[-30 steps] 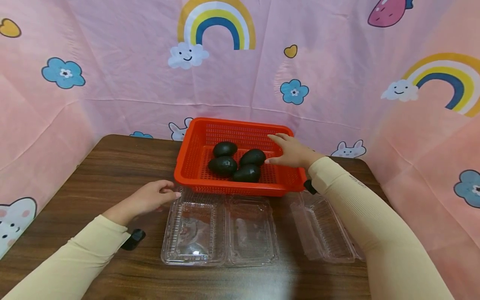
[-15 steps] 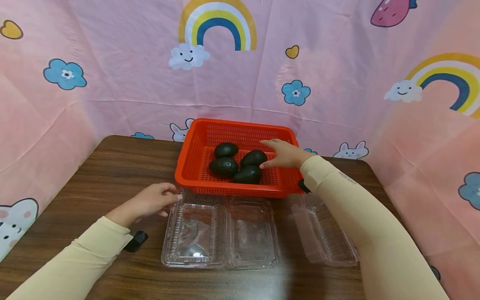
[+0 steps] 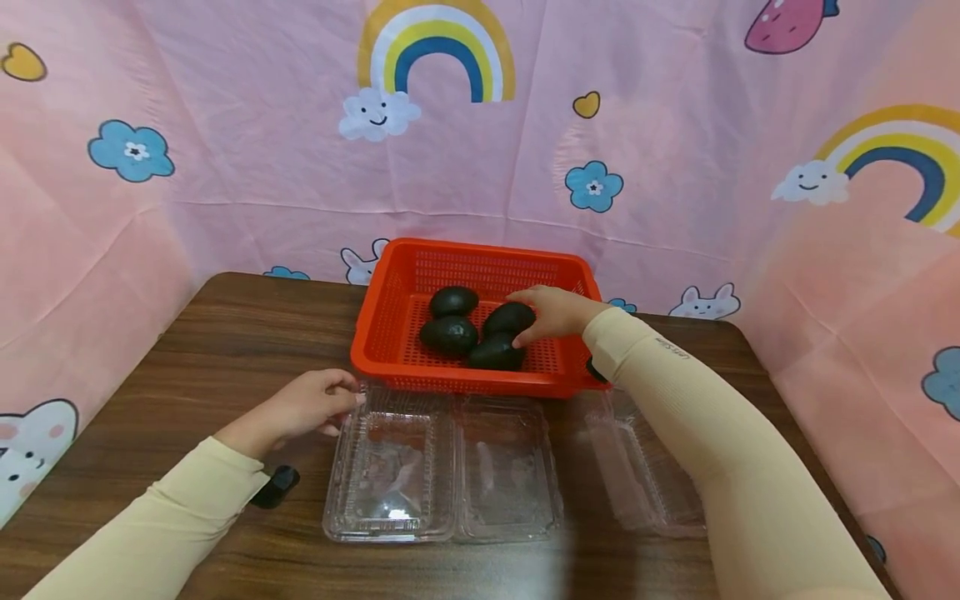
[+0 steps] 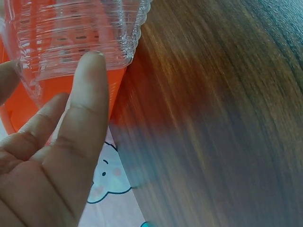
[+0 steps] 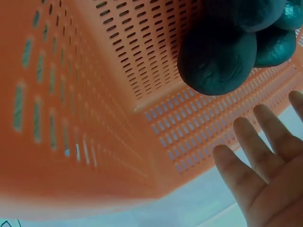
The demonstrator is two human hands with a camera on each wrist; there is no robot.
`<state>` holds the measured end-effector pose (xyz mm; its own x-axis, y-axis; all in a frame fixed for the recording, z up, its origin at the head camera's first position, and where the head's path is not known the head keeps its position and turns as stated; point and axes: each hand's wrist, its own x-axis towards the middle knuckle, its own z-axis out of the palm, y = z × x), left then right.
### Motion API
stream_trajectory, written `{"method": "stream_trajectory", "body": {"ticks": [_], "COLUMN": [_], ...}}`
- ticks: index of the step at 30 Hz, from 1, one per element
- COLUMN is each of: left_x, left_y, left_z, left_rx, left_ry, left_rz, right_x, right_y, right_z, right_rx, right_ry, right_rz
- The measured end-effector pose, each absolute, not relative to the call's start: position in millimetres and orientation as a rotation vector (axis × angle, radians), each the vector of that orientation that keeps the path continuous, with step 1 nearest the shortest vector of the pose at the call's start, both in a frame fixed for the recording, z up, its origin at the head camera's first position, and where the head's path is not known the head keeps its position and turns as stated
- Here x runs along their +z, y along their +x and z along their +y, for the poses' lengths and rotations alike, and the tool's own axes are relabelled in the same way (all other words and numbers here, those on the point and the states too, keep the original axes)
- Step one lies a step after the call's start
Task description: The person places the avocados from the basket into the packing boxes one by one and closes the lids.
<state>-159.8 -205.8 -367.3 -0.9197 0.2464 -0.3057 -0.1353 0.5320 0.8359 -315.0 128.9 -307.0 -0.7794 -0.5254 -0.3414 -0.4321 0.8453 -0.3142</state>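
Note:
Several dark green avocados (image 3: 448, 335) lie grouped in a red plastic basket (image 3: 450, 379). My right hand (image 3: 555, 315) reaches over the basket's right side, thumb and fingers spread around the right end of the nearest avocado (image 3: 510, 319). In the right wrist view its fingers (image 5: 246, 142) are extended just apart from the dark fruit (image 5: 218, 61). My left hand (image 3: 311, 408) is at the far left corner of a clear clamshell container (image 3: 390, 533), whose lid is folded open to the right. In the left wrist view a straight fingertip (image 4: 90, 64) overlaps the container's ribbed wall (image 4: 52, 47).
A second clear container (image 3: 645, 475) stands on the right, partly hidden behind my right sleeve (image 3: 697, 408). The wooden table (image 3: 225, 333) runs back to a pink patterned cloth (image 3: 270, 125) hung behind and at both sides.
My right hand has moved left and down into the basket, closing in on the avocados. My left hand has barely shifted beside the container's corner.

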Motion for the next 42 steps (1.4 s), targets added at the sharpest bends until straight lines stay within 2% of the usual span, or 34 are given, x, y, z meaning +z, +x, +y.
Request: {"method": "stream_trajectory", "body": {"ticks": [42], "left_x": [-372.1], "left_y": [-157.1], "left_z": [-203.9], "left_rx": [1.414], "left_ry": [0.054], "left_rz": [2.352], "right_x": [-328.8], "right_y": [-317.4], "right_z": [92.2], "right_rx": [-0.085], "right_ry": [-0.718], "right_rz": [2.407]}}
